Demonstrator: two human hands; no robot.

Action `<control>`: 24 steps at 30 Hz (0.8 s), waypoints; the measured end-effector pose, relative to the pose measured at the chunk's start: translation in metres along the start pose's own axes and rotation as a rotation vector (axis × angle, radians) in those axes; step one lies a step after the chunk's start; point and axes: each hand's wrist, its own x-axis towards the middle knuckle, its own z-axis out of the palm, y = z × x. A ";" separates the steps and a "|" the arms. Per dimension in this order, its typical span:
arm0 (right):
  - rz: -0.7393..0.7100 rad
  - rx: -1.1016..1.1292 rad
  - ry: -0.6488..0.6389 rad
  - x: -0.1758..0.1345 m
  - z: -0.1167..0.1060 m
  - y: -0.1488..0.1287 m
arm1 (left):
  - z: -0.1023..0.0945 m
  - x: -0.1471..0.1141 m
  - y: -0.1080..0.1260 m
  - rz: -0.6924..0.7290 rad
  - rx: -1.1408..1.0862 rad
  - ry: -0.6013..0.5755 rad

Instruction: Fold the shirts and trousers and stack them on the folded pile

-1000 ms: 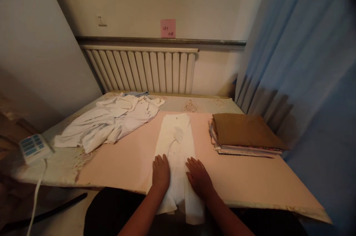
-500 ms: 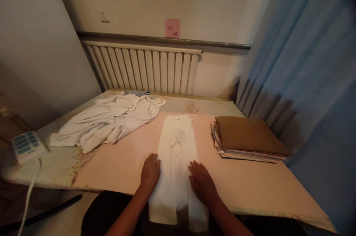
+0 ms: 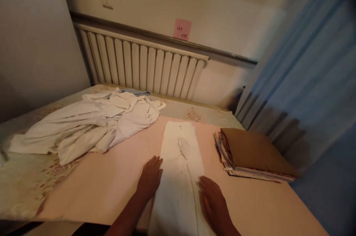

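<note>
A pair of white trousers [image 3: 178, 176] lies lengthwise in front of me on a pink cloth [image 3: 122, 173], the narrower end pointing away. A small bunched fold stands up near that far end, and a crease runs from it toward me. My left hand [image 3: 150, 176] rests flat along the left edge of the trousers, fingers stretched out. Beside the right edge lies my right hand [image 3: 214, 197], also open, its fingertips at the fabric. Neither hand grips the cloth. The trousers' near end runs out of the bottom of the view.
Crumpled white clothing [image 3: 111, 117] covers the table's left side, with a blue-grey cloth [image 3: 136, 92] behind it. To the right sits a folded stack of fabric [image 3: 256, 154] with a brown top. A radiator [image 3: 139, 61] stands behind the table; a blue curtain [image 3: 300, 98] hangs at right.
My view has tilted and come closer, and the white power strip at left is nearly out of frame. The trouser legs, apart before, now lie together, with the crease shifted right.
</note>
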 end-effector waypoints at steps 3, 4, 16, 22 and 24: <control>0.336 0.313 0.030 0.036 0.012 -0.020 | 0.006 0.003 -0.002 -0.024 -0.034 0.025; 0.462 0.449 0.033 0.051 0.019 -0.027 | 0.007 0.004 -0.002 -0.030 -0.051 0.029; 1.058 1.206 0.029 0.130 0.084 -0.073 | -0.002 0.028 -0.015 -0.034 -0.316 -0.058; 1.061 1.253 -0.126 0.125 0.088 -0.089 | -0.005 0.035 -0.016 -0.028 -0.379 -0.108; 1.054 1.269 -0.160 0.119 0.088 -0.094 | -0.004 0.035 -0.017 -0.032 -0.379 -0.113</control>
